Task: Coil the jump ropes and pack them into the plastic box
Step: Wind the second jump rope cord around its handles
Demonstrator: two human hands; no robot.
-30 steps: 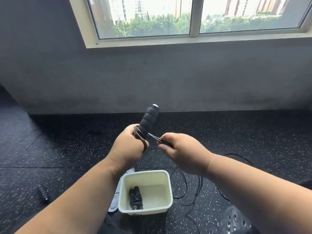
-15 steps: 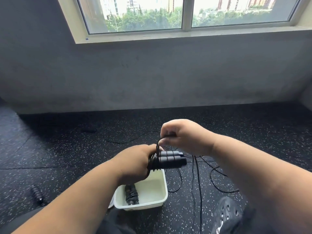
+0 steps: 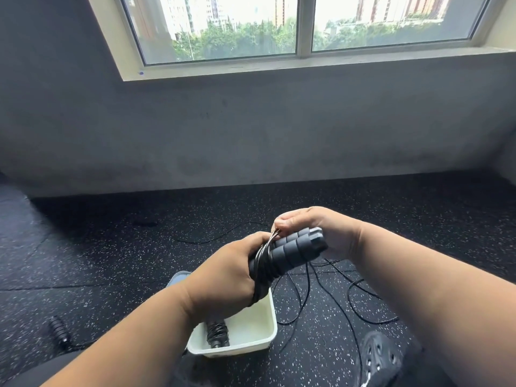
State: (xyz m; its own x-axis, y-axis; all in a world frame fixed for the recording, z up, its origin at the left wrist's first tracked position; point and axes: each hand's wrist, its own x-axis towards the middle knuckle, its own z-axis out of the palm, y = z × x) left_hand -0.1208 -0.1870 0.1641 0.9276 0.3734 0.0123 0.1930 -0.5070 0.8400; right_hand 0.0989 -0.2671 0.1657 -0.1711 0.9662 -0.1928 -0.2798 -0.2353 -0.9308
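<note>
Above the plastic box (image 3: 259, 335), the left hand (image 3: 223, 277) grips the jump-rope handles (image 3: 293, 250), pointing up-right toward the right hand (image 3: 318, 233), which pinches the cord (image 3: 269, 241).

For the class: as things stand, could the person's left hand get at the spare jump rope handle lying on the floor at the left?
Probably not yet: the left hand grips the handles being wrapped. The floor handle itself lies unobstructed.
</note>
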